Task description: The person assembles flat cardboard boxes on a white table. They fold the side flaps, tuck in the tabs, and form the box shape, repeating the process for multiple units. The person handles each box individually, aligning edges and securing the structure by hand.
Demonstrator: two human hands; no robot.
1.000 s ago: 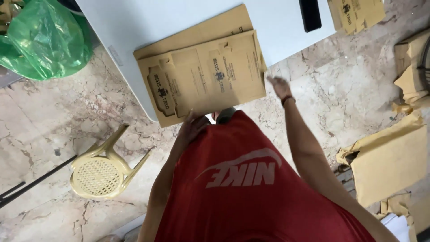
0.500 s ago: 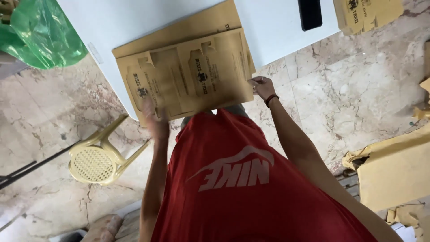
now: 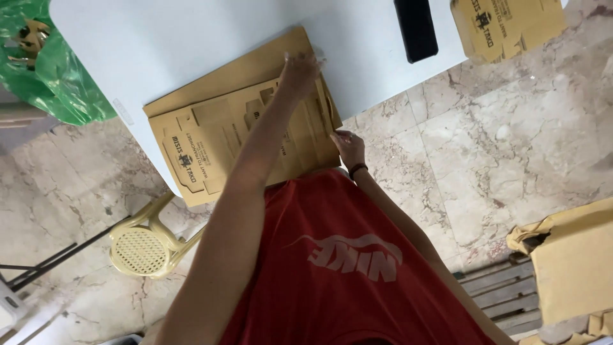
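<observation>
1. A green plastic bag sits at the upper left of the frame, bulging beside the table's corner; something brown shows through near its top, but I cannot tell what it holds.
2. At the lower right stands a brown paper-wrapped bundle, its top crumpled open — the contents are hidden.
3. The white table fills the upper middle of the frame. A stack of flat brown cardboard box blanks lies on its near edge, left of centre, hanging a little over the rim toward the person.
4. Another flat printed box blank lies at the upper right corner of the table, and a black phone-like slab rests just left of it.
5. The left hand reaches out across the stack, arm stretched long from the lower left, fingers bent down onto the far edge of the top blank — pressing or pinching it, though I cannot tell whether they actually grip.
6. The right hand is drawn in close to the red shirt, a dark band at the wrist, its fingertips pinched on the near right corner of the stack.
7. A cream plastic stool stands on the marble floor at the lower left, under the table's edge.
</observation>
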